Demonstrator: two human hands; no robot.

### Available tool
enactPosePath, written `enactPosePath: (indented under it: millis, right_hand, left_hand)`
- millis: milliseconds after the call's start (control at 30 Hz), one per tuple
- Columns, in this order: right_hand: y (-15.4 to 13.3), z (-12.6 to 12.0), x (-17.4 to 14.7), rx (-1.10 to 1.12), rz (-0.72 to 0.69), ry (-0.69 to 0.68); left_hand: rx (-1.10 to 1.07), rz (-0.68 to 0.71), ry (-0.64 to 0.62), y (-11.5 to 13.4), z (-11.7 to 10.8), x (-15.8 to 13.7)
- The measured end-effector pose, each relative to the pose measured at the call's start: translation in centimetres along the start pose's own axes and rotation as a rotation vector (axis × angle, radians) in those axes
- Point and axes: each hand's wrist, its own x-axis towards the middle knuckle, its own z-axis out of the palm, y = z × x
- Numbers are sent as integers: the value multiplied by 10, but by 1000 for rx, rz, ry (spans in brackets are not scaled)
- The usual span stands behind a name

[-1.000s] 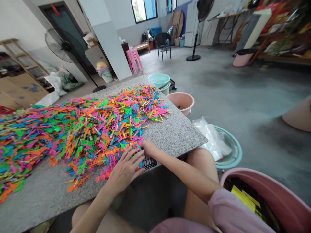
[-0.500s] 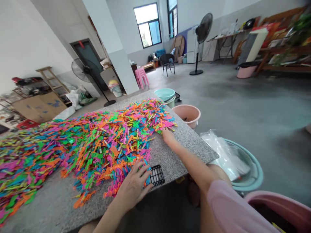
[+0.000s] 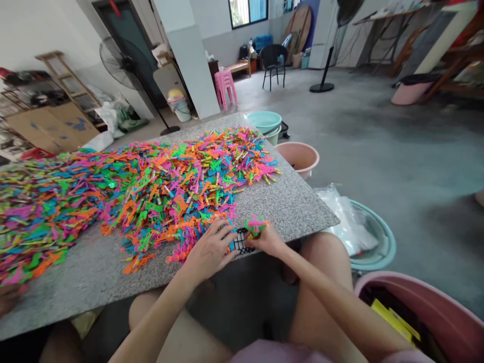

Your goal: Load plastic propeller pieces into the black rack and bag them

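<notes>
Tabletop (image 3: 291, 209): speckled grey stone, heaped along most of its length.
Left edge: cardboard (image 3: 53, 126) is seen standing on the floor; below it, another person's hand (image 3: 9, 298) is cut off by the picture's edge at the tabletop.
Pile (image 3: 189, 184): small plastic pieces in orange, pink, green, blue and yellow are spread from the left edge almost to the far right end.
Standing fan (image 3: 117, 63): placed behind the pile, before a dark door.
Left hand (image 3: 212, 249): laid palm down over a row of pieces (image 3: 183, 247) by the near edge, fingers parted; whether anything is gripped beneath cannot be told.
Pink stools (image 3: 226, 83): stacked beside a pillar.
Black grid (image 3: 241, 242): set at the near edge, between the two hands, which are held apart.
Right hand (image 3: 270, 239): closed on a pink and green bunch (image 3: 256, 226), at the grid's right side.
Right of the tabletop: a salmon basin (image 3: 302, 154), clear plastic bags (image 3: 342, 222) in a teal basin (image 3: 390, 247), and a pink tub (image 3: 446, 302) holding yellow items (image 3: 395, 320) are seen.
</notes>
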Motion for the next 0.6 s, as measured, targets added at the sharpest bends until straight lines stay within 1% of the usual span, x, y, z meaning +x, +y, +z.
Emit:
enactPosePath:
  millis: [100, 200, 267, 400, 533, 600]
  right_hand:
    - [-15, 22, -12, -254, -12, 88]
    - [-30, 29, -10, -415, 32, 80]
    - [-34, 28, -8, -449, 53, 48]
    - [-33, 27, -6, -505, 39, -11]
    - [-37, 36, -6, -624, 75, -41]
    - [-40, 42, -7, -659, 65, -59]
  left_hand:
    - [-10, 7, 2, 0, -1, 0]
    - [-36, 8, 21, -1, 0, -1]
    - [-47, 6, 24, -2, 1, -1]
    - [-50, -21, 3, -2, 3, -2]
    - [-83, -69, 17, -1, 3, -2]
    - [-94, -59, 22, -2, 3, -2]
